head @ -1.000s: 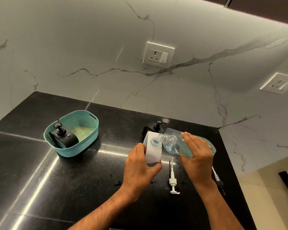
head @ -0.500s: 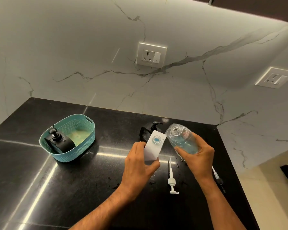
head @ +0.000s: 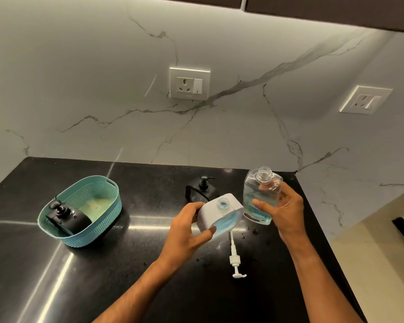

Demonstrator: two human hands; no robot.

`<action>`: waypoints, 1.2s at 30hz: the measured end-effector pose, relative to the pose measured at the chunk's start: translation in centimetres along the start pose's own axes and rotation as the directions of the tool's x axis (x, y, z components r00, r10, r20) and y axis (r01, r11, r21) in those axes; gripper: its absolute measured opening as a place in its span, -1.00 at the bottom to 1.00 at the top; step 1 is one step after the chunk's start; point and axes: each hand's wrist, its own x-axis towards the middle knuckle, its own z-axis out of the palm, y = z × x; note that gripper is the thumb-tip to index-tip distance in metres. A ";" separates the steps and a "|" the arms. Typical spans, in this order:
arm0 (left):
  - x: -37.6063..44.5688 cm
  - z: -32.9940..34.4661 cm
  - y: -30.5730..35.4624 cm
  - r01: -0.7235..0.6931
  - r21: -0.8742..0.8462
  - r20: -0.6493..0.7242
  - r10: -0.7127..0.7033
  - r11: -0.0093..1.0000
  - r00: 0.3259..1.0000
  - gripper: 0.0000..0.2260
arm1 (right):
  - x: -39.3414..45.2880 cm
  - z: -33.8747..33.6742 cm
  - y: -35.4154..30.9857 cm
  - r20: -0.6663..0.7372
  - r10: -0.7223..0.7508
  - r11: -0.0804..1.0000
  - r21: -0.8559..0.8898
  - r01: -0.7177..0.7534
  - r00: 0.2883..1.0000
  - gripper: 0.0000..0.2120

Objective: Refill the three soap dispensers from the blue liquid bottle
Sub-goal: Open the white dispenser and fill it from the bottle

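Two wall sockets (head: 189,83) above black counter (head: 56,271); teal basket (head: 84,213) left

The left hand (head: 187,231) covers the near-left side of the white dispenser (head: 219,212). Beyond it, the black dispenser (head: 200,191) shows only its top. The right hand (head: 280,209) hides the blue liquid bottle (head: 259,194)'s far-right side.

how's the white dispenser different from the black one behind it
The white dispenser is held tilted in the left hand, neck open, its pump lying on the counter. The black dispenser stands upright on the counter, untouched, pump still on. Both are squat pump dispensers.
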 end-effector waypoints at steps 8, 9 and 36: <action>2.4 0.7 -0.9 0.042 -0.148 0.083 -0.030 0.988 0.996 -0.58 | 3.4 -2.2 2.2 0.019 0.036 0.996 0.082 -0.037 0.999 -0.42; 2.7 0.8 -1.0 0.052 -0.157 0.094 -0.038 0.986 0.995 -0.57 | 3.8 -2.3 2.5 0.026 0.041 0.996 0.084 -0.043 0.999 -0.43; 7.2 3.4 -2.3 0.088 -0.200 0.182 -0.051 0.976 0.982 -0.58 | 13.1 -2.7 12.3 0.123 0.250 0.966 0.036 -0.256 0.960 -0.38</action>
